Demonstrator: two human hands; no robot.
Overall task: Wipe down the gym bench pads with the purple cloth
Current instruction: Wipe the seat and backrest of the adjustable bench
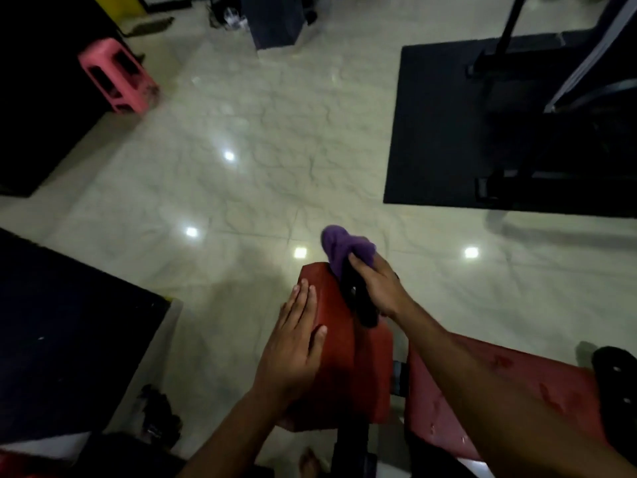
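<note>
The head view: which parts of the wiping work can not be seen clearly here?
- Contact of purple cloth with the small red pad: hidden by the right hand and a dark part.
- Long red pad: crossed by the right forearm, cut off by the bottom edge.
- Pad area beneath the flat left hand.
- Dirt or wetness: too dim.

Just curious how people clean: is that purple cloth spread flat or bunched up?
Bunched up: the purple cloth sits wadded in the right hand.

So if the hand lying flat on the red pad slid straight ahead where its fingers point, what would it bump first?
Probably nothing: the left hand points along the red pad toward its far edge, with only floor beyond. The purple cloth sits off to the right.
</note>
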